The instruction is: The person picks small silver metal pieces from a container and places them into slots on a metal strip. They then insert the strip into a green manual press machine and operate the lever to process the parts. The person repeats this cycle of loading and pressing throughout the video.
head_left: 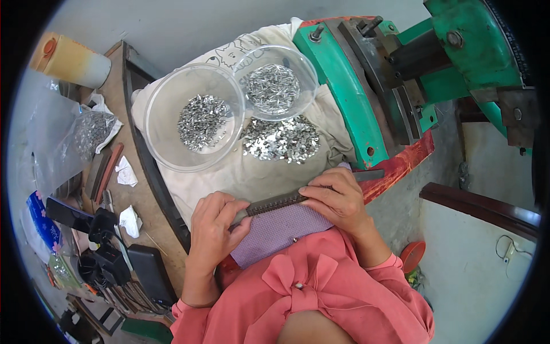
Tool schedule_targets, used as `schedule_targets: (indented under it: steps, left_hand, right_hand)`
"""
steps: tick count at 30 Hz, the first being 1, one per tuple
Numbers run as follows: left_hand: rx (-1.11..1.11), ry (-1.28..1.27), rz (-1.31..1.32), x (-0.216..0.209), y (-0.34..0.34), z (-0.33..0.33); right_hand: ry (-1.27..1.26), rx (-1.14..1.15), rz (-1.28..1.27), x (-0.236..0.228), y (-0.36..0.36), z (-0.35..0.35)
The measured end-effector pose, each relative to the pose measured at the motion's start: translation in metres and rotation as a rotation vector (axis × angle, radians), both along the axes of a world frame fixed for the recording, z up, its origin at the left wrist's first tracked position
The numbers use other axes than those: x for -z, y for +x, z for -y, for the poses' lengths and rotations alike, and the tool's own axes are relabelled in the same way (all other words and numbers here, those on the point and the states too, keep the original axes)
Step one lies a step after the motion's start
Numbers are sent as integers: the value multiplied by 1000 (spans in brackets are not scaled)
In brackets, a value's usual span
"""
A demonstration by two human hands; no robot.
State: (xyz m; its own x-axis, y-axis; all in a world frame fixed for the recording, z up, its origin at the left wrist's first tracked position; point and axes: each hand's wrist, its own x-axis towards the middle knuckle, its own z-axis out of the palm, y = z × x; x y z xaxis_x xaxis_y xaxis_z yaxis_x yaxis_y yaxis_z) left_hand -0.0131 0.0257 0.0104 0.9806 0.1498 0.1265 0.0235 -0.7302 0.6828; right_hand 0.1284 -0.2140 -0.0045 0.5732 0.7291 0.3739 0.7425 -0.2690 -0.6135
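A long dark metal bar with a row of small slots or teeth (274,203) lies across my lap, over a purple textured cloth (278,232). My left hand (213,221) grips its left end between thumb and fingers. Near the other end, my right hand (338,198) closes on the bar with its fingertips. A dark flat end (369,175) sticks out beyond the right hand; whether it belongs to the same bar, I cannot tell. Just past the bar, a loose heap of small shiny flat metal pieces (281,140) rests on a greyish cloth (246,180).
Beyond stand two clear round tubs, a larger one (153,140) with short metal pieces and a smaller one (314,71) with slender metal pins. A green machine (344,109) fills the right. A cluttered wooden bench (129,152) at left bears a phone (69,215) and a yellowish jug (74,60).
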Motion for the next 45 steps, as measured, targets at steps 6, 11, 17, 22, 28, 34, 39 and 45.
schedule_targets:
  steps: [6, 11, 17, 22, 28, 34, 39, 45]
  left_hand:
    - [-32, -21, -38, 6, -3, 0]
    - [-36, -39, -35, 5, -2, -1]
    - [-24, -36, -46, 5, -3, 0]
    - [-14, -26, -30, 6, -2, 1]
    - [2, -24, -16, 7, -2, 2]
    - [2, -15, -27, 4, 0, 5]
    - [-12, -16, -17, 3, -1, 6]
    - [-11, -29, -25, 6, -1, 7]
  right_hand:
    - [-51, 9, 16, 4, -1, -5]
    - [-53, 13, 2, 4, -1, -5]
    - [-43, 12, 27, 5, -2, -4]
    - [-35, 15, -14, 7, -2, -3]
    - [-60, 30, -151, -6, -1, -6]
    - [-118, 151, -117, -4, -12, -15]
    - [-99, 141, -120, -2, -12, -15]
    - [-91, 134, -118, -2, -12, -12]
